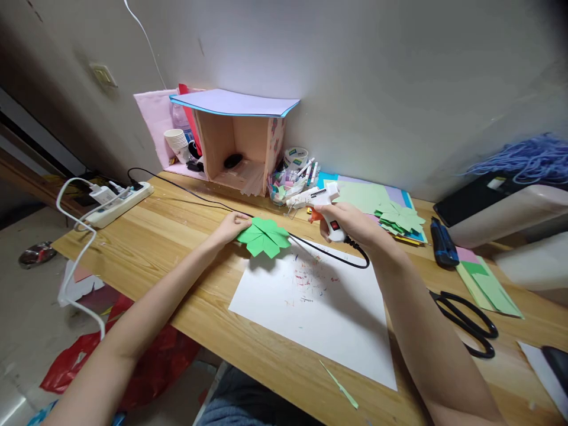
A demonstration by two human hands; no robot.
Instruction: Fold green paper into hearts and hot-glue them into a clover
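Head view: nearest are the forearms, the left forearm [164, 302] and right forearm [426, 325], both cut off at the bottom edge, with dark blue clothing [248, 402] mostly hidden under the desk [213, 313]. Left hand [235, 227] pinches the left edge of a green paper flower [265, 236], thumb side showing, remaining fingers hard to make out. Flower is over the upper-left corner of a white sheet [284, 319] and covers it; shadow beneath, exact contact unclear. Right hand [348, 222] is wrapped round the handle of a white glue gun [323, 196], partly hiding it; nozzle points left, tip hard to separate from the clear tub [290, 190] of markers behind. Black cord [339, 256] loops from the handle base, passes out of sight behind the flower. Marks on the sheet too small to read. Scissors [461, 321]: black handles only, blades lost behind the right forearm. Pale green paper flowers [402, 219] lie heaped beyond the right hand, lower ones mostly covered. Dark object [557, 362] at right edge cut off, cannot identify.
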